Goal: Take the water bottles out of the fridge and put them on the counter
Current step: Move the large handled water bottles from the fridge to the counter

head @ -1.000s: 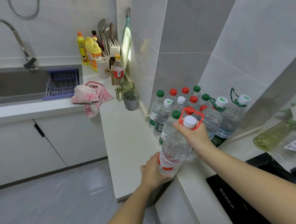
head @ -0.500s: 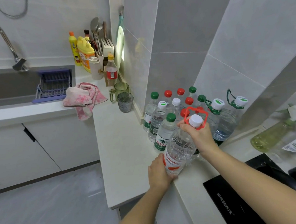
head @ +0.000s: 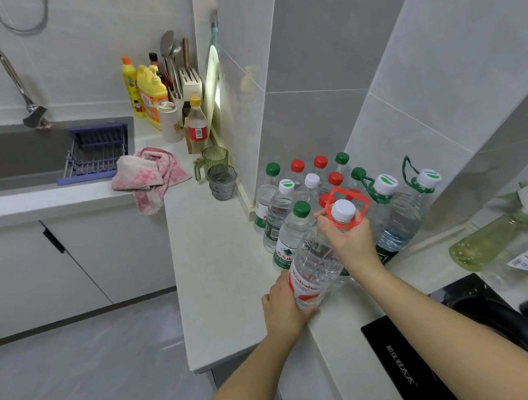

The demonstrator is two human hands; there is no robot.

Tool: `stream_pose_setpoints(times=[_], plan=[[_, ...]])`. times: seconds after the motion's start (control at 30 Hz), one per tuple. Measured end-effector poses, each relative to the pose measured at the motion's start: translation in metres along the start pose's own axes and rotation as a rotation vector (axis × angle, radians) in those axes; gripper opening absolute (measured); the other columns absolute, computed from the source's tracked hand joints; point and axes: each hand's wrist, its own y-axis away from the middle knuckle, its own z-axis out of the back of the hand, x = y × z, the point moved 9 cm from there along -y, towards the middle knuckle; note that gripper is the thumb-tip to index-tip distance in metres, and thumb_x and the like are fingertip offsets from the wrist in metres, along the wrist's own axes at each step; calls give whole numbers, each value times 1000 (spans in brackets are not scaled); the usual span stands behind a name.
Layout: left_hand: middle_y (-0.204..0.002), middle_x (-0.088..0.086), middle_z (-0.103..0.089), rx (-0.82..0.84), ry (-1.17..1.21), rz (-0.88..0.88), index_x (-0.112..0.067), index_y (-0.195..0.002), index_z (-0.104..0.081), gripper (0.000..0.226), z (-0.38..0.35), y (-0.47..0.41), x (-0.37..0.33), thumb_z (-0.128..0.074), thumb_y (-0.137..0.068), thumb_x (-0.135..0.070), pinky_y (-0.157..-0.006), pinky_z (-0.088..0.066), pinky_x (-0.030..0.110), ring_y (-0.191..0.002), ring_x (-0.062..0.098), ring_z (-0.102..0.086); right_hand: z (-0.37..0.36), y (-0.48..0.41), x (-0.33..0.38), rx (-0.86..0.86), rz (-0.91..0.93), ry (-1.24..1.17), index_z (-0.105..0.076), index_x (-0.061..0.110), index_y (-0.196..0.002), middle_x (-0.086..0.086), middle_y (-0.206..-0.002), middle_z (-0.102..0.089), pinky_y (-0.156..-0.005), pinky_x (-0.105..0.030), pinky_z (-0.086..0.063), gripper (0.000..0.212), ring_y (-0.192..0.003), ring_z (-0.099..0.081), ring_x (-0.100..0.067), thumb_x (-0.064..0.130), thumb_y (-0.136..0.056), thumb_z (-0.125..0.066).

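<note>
A large clear water bottle (head: 313, 266) with a white cap, a red carry handle and a red label leans slightly left over the white counter (head: 217, 263). My right hand (head: 349, 238) grips its neck just under the handle. My left hand (head: 285, 308) cups its base near the counter's front edge. Behind it stand several small water bottles (head: 275, 213) with green, red and white caps, and two big bottles (head: 401, 220) with green handles against the tiled wall.
A black induction hob (head: 408, 357) lies at the right, with a spray bottle (head: 491, 240) behind it. Two tinted cups (head: 222, 182) and a pink cloth (head: 151, 178) sit further left. A sink (head: 25, 154) with a blue rack, detergent bottles and utensils fill the far counter.
The big bottle has moved a little right and forward with both hands, closer to the standing bottles and lower toward the counter. The view has shifted slightly.
</note>
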Motion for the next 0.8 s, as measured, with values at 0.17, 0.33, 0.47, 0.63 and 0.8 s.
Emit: stream_pose_setpoints(times=[0.17,0.33,0.47,0.63,0.8], plan=[[-110,-19,-57,-26,5,-13,-39,-120,-42,74,6,-3,-3,-68,-54,-61,-86,-36,33,-107,8,-54,-4,-5,0,-22,11,13,-67,-2,-99,3,-79,-70,-70,-14,-51,20,-70,-64,3,8,-84,-74],[-112,-16,-56,-1,-36,5,-37,-121,-42,75,7,-4,-4,-69,-54,-59,-88,-37,34,-109,11,-54,-4,1,-3,12,-13,15,-67,10,-108,12,-94,-70,-77,-9,-46,27,-85,-63,10,16,-84,-75],[-123,-13,-53,-2,-41,-10,-34,-134,-33,95,7,-4,-3,-73,-53,-66,-94,-43,36,-116,15,-53,10,32,-7,47,14,-63,-57,32,-112,21,-114,-62,-89,-8,-44,42,-108,-59,11,7,-82,-76],[-135,-19,-50,92,293,-206,-34,-144,-26,110,18,-11,-24,-88,-54,-46,-96,-50,40,-122,4,-53,47,59,-44,-118,-43,-60,-61,27,-102,-8,-110,-65,-88,-29,-55,38,-101,-64,-12,2,-79,-77],[-132,-17,-51,161,358,-191,-35,-142,-19,107,15,-10,-27,-88,-59,-32,-97,-50,43,-119,4,-55,56,73,-110,-211,-252,150,-40,20,-138,-6,-138,-45,-98,-32,-47,80,-125,-49,-20,8,-71,-83]])
